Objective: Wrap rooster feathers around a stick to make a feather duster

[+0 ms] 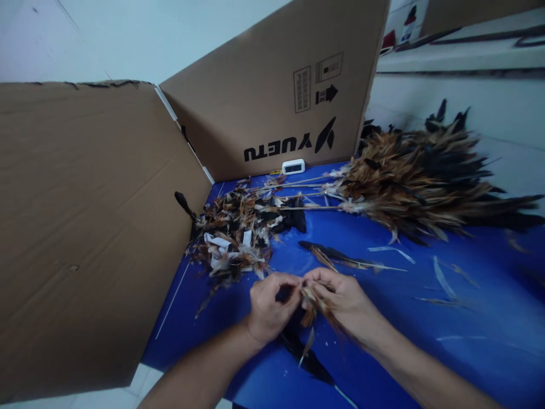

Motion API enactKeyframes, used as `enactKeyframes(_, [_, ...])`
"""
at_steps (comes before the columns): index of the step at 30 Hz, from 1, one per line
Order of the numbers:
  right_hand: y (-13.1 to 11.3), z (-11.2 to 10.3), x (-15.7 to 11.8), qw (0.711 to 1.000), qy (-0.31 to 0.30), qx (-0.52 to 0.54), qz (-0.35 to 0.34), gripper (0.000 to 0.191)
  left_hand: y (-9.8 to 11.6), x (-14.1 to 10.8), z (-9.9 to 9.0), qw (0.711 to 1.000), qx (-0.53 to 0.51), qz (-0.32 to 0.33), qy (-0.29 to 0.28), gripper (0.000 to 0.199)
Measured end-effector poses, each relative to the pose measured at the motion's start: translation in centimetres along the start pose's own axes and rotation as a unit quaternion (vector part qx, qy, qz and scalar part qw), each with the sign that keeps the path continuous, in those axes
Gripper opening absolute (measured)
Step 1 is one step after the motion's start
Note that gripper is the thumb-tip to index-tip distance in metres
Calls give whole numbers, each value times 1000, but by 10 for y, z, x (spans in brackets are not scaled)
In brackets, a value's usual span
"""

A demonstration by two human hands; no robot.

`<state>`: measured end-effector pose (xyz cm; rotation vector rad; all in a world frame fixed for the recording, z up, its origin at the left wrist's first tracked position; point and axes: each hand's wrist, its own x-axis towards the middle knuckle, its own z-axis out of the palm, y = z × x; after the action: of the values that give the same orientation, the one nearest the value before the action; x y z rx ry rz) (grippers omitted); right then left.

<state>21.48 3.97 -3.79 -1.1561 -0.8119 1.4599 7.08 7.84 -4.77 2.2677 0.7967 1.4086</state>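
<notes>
My right hand (347, 298) is closed around a small bunch of brown feathers (313, 304), whose tips hang down below the fingers. Against it, fingertips nearly touching at the bunch's upper end, my left hand (272, 304) is in a pinch; what lies between its finger and thumb is too small to tell. A long black feather (310, 358) with a pale quill lies on the blue tabletop (255, 363) beneath both hands. Just beyond them rests another dark feather (334, 253) with a brown one beside it.
Feather scraps and white strips form a pile (238, 227) at the left. Several feather dusters (404, 176) with thin sticks lie at the back right. Cardboard panels (264, 96) stand along the back and left. A small white digital device (293, 166) sits against the back panel.
</notes>
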Motion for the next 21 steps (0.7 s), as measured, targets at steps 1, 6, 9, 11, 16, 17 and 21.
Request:
enactKeyframes(1, [0,-1,0,1000,1,-8,-2,38,1,0,0,1000,-2,-10,1,13])
enactKeyframes(6, [0,-4,1,997,15,-68,-29,28,4,1,0,994,-44,-96,2,11])
enactKeyframes(9, [-1,-6,1,994,21,-101,-42,22,5,2,1,986,-81,-147,12,10])
enactKeyframes(11, [-2,-8,2,992,21,-115,-41,23,5,2,1,980,-103,-169,15,11])
enactKeyframes(16, [-3,-11,3,993,25,-111,-30,33,3,4,0,970,-138,-199,28,13])
enactKeyframes(17, [-4,-10,2,994,26,-107,-25,34,3,5,0,968,-145,-203,33,14])
enactKeyframes(21, [-9,-9,0,995,11,-96,-24,36,4,8,-1,962,-160,-218,44,16])
